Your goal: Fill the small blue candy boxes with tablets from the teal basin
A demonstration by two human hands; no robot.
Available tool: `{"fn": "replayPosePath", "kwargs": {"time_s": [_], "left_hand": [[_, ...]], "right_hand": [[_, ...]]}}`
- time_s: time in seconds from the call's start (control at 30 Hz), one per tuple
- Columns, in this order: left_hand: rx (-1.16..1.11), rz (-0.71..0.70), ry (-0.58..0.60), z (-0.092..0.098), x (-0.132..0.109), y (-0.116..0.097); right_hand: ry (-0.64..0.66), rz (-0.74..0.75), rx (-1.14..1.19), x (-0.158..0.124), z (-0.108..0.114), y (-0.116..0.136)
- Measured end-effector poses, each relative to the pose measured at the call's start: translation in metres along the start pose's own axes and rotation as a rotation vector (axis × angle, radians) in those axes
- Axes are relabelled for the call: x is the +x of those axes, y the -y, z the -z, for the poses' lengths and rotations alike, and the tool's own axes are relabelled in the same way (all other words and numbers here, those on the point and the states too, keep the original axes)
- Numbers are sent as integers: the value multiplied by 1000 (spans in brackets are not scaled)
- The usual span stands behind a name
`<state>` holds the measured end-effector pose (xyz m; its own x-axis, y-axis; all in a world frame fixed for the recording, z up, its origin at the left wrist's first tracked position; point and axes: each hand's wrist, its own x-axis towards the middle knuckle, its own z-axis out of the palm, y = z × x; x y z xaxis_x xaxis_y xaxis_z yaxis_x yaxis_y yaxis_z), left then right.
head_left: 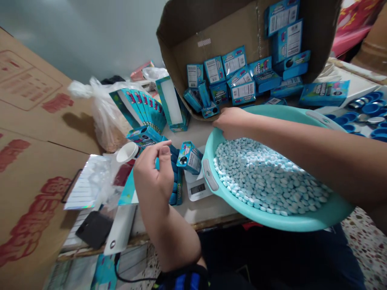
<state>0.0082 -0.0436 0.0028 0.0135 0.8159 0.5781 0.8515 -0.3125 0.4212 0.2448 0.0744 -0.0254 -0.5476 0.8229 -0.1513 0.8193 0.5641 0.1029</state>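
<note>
My left hand (154, 169) is raised over the table edge with thumb and fingertips pinched together; what it holds, if anything, is too small to make out. Just right of it a small blue box (189, 157) stands on a white scale (198, 187). My right hand (231, 122) reaches across a teal basin (302, 219) and grips its far rim. The basin is heaped with pale blue and white tablets (266, 177).
A tipped cardboard carton (211, 36) behind holds several blue boxes (238, 80). Flat blue packs (142, 106), a plastic bag (104, 117), a white funnel (127, 152), a phone (95, 229) and cardboard sheets (33, 133) lie left. Blue caps (367, 117) sit far right.
</note>
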Motion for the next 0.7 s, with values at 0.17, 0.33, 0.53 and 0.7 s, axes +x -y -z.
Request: {"fn": "replayPosePath", "kwargs": {"time_s": [0.17, 0.33, 0.53, 0.7], "left_hand": [[53, 30, -101, -1, 2, 9], [71, 29, -97, -1, 3, 11], [59, 36, -71, -2, 4, 9], [62, -1, 112, -6, 3, 10]], "right_hand": [[-1, 3, -22, 2, -2, -1], [-6, 2, -39, 2, -3, -1], [-9, 1, -28, 3, -5, -1], [-4, 4, -38, 4, -5, -2]]}}
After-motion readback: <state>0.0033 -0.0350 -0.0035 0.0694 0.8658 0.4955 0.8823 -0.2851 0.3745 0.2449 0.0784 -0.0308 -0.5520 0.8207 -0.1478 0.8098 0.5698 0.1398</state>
